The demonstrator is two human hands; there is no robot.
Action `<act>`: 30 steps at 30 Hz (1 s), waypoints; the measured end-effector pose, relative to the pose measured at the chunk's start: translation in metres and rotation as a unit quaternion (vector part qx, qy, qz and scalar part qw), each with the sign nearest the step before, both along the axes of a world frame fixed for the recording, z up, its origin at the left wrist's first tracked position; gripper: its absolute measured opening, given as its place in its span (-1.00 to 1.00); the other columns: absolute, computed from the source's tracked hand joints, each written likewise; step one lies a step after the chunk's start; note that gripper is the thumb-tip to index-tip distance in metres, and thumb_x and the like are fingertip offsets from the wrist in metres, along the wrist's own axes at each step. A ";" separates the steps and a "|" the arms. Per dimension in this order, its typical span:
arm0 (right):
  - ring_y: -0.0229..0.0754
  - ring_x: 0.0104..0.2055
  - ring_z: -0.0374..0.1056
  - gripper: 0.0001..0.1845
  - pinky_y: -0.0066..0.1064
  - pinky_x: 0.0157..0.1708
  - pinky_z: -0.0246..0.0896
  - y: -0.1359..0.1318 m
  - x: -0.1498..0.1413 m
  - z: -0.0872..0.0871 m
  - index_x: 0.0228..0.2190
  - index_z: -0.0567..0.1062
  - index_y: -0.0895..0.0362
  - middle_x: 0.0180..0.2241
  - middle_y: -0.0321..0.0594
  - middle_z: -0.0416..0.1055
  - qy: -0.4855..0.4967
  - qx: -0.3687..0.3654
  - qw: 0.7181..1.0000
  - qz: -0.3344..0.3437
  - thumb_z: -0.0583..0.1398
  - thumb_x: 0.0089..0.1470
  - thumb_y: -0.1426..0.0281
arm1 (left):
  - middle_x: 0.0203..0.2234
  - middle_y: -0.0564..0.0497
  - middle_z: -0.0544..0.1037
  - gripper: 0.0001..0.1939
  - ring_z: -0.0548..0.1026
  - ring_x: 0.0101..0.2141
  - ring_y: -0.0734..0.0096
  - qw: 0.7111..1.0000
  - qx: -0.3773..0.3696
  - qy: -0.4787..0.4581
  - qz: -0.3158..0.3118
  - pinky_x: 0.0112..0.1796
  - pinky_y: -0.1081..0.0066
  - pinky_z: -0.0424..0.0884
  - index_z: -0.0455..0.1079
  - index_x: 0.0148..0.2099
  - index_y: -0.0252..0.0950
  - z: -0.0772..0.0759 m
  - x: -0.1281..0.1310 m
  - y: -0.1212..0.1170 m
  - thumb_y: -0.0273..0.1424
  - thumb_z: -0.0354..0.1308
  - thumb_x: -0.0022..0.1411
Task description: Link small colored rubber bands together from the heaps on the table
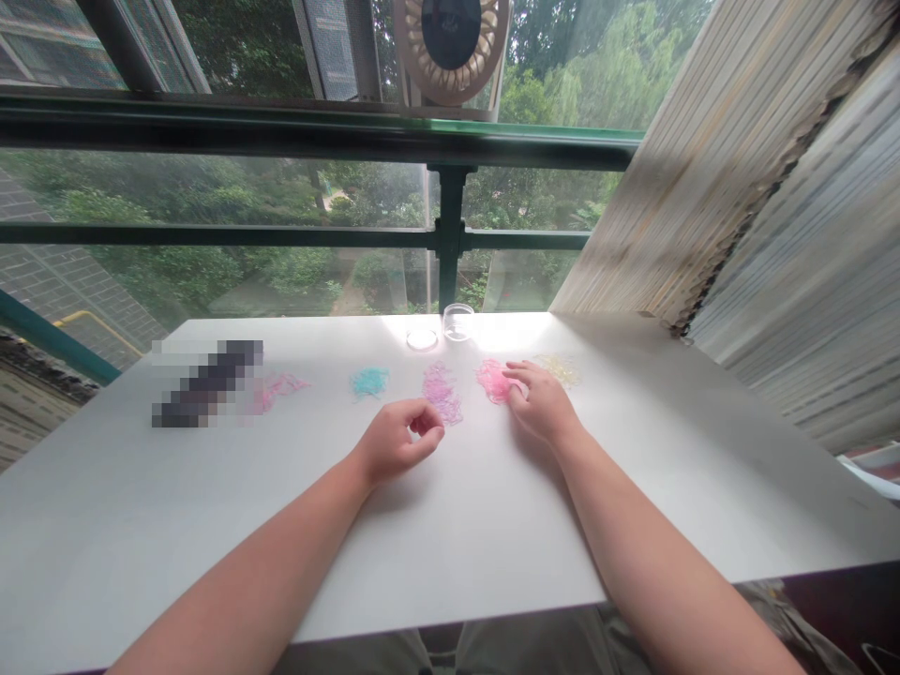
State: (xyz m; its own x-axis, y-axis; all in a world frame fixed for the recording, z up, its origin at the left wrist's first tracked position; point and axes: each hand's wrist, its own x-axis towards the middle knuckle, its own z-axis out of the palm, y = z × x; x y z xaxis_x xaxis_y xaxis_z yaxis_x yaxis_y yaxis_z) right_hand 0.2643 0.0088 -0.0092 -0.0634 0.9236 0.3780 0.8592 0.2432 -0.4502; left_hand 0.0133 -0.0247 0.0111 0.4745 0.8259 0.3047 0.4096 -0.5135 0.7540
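Observation:
My left hand [397, 439] is over the near edge of a pile of purple bands [442, 389], its fingers curled and the thumb tip meeting the index finger in a pinch. Whatever lies between those tips is too small to make out. On the right, my right hand [541, 401] reaches to a pile of pink bands [493, 381], fingers stretched out and touching its right side. The bands look like thin, small rubber bands. Just beyond that hand lie pale yellow bands [561, 368]. A turquoise pile [369, 382] sits left of the purple one.
At the table's [450, 553] back edge stand a clear round container [458, 322] and a clear lid [423, 339]. Pinkish bands [285, 385] lie left, beside a blurred-out dark object [209, 384]. A fan [454, 47] is by the window; a curtain [653, 178] hangs right.

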 end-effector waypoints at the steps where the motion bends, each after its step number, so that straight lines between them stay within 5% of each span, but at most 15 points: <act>1: 0.01 0.11 0.20 -0.61 -0.10 0.15 0.03 0.000 0.000 0.000 -0.19 0.53 0.16 0.01 -0.15 0.37 0.001 0.000 1.000 -0.002 0.06 -0.08 0.53 | -0.56 0.06 0.44 -0.93 0.36 -0.50 0.52 1.000 0.001 0.000 0.001 -0.40 0.50 0.31 0.34 -0.44 -0.32 0.000 0.000 0.000 -0.48 0.06 0.06; 18: -0.03 0.09 0.22 -0.33 -0.12 0.11 0.07 -0.001 0.002 0.002 0.11 0.23 0.16 0.04 -0.09 0.32 0.059 0.022 0.998 0.013 0.06 -0.10 0.56 | -0.55 0.05 0.45 -0.92 0.36 -0.49 0.51 1.000 -0.008 0.002 -0.001 -0.39 0.48 0.31 0.34 -0.44 -0.31 0.002 0.000 -0.001 -0.46 0.05 0.06; 21: -0.05 0.00 0.29 -0.46 -0.17 0.04 0.15 -0.002 0.001 0.005 -0.01 0.34 0.15 -0.08 -0.10 0.41 0.084 0.071 0.994 0.015 0.06 -0.09 0.54 | -0.55 0.05 0.44 -0.92 0.35 -0.50 0.51 1.000 -0.007 -0.008 -0.001 -0.39 0.48 0.30 0.34 -0.44 -0.31 0.000 0.000 0.000 -0.46 0.05 0.06; 24: -0.09 -0.19 0.36 -0.76 -0.25 -0.12 0.24 -0.006 -0.001 0.008 -0.33 0.47 0.13 -0.29 -0.14 0.47 0.100 0.106 0.988 0.046 0.06 -0.05 0.48 | -0.56 0.05 0.44 -0.92 0.35 -0.51 0.52 1.000 -0.006 -0.022 0.009 -0.40 0.49 0.29 0.35 -0.45 -0.32 -0.004 0.001 0.000 -0.46 0.05 0.05; 30: -0.22 -0.50 0.32 -0.85 -0.40 -0.42 0.23 -0.015 -0.010 0.005 -0.42 0.45 0.10 -0.51 -0.26 0.43 0.142 0.011 0.984 0.108 0.08 -0.02 0.37 | -0.56 0.03 0.45 -0.92 0.35 -0.52 0.52 0.998 -0.004 -0.046 0.046 -0.43 0.49 0.28 0.38 -0.44 -0.33 -0.012 0.002 0.003 -0.45 0.08 0.03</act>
State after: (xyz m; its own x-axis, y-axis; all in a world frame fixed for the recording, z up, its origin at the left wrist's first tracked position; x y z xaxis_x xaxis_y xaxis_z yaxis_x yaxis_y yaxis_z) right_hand 0.2547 -0.0059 -0.0047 -0.1466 0.8914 0.4289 0.6262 0.4192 -0.6574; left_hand 0.0154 -0.0215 -0.0012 0.3667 0.8675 0.3360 0.3837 -0.4700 0.7949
